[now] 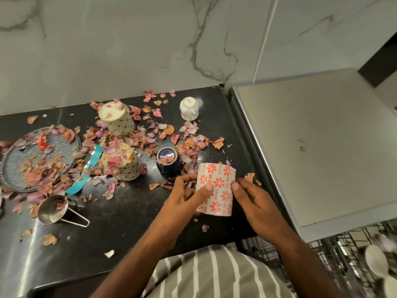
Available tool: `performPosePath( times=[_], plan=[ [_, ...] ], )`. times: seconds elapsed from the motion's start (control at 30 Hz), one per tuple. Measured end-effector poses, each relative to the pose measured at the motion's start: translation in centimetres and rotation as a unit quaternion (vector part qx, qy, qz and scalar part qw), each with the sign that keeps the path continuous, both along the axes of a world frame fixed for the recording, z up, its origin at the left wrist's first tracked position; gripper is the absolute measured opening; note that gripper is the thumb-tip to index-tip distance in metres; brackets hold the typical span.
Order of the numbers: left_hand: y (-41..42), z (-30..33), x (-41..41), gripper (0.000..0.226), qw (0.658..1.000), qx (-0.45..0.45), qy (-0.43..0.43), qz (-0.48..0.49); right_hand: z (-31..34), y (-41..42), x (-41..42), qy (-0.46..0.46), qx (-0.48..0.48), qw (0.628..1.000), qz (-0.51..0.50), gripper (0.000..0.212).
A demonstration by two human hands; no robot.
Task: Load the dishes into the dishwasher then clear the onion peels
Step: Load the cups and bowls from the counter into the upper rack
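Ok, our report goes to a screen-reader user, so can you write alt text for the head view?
Both hands, left hand and right hand, hold a red-flowered mug over a black counter littered with onion peels, upturned cups and a glass plate. A dishwasher rack shows lower right.

Dishwasher rack (335, 254) is running off the lower right edge, its contents blurring beyond identification. Glass plate (12, 164) is being cropped at the left edge.

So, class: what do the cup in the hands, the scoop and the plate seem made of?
Flowered cup, held by both hands: probably glazed ceramic, opaque with a printed pattern. Measuring scoop: bare metal, mirror-like glints. Plate: likely textured glass, translucent and pebbled.
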State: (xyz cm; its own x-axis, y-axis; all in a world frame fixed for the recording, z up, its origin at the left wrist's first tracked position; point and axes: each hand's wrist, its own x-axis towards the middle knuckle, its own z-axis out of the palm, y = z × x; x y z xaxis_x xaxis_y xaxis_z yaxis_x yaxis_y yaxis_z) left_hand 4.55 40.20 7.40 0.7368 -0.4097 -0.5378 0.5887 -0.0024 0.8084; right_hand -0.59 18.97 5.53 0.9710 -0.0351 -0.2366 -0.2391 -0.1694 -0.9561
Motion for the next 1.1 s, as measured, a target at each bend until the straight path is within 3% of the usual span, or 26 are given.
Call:
performPosePath(
  times=[0.17,0.23,0.4,0.57,0.73,0.8,0.9,1.03,1.1],
  plan=[
    [0.2,0.2,-0.4,0.066,0.988,0.026,-0.077,-0.13,-0.1,-0.7,-0.7,0.006,-0.008,1.0,-0.029,0.044],
    [-0.1,0.3,-0.6,0.047,0.988,0.028,-0.086,-0.127,0.0,-0.7,-0.8,0.002,-0.01,0.999,-0.037,0.045],
    [-1.0,0.2,-1.5,0.035,0.992,0.004,-0.094,-0.08,0.4,-0.9,-1.1,0.0,0.016,0.997,-0.069,0.039],
    [-2.9,0.7,-2.0,0.03,0.997,-0.031,-0.016,-0.064,0.6,-1.9,-2.6,0.015,0.062,0.994,-0.094,0.046],
    [-5.7,0.8,-2.3,0.026,0.99,-0.021,0.029,-0.137,0.5,-3.8,-5.2,-0.01,0.07,0.986,-0.15,0.041],
    [-7.1,0.9,-2.5,0.028,0.982,-0.017,0.008,-0.19,0.5,-4.9,-6.8,-0.009,0.08,0.981,-0.177,0.039],
    [-9.5,1.2,-2.9,0.031,0.963,-0.021,-0.037,-0.268,0.2,-6.6,-9.4,0.0,0.123,0.959,-0.254,0.042],
    [-14.0,0.4,-4.2,0.034,0.938,-0.043,-0.038,-0.341,-0.6,-9.4,-13.7,0.034,0.221,0.911,-0.347,0.065],
    [-16.4,-0.4,-5.1,0.039,0.929,-0.052,-0.035,-0.366,-1.2,-10.8,-16.0,0.041,0.25,0.894,-0.369,0.063]
  ],
)
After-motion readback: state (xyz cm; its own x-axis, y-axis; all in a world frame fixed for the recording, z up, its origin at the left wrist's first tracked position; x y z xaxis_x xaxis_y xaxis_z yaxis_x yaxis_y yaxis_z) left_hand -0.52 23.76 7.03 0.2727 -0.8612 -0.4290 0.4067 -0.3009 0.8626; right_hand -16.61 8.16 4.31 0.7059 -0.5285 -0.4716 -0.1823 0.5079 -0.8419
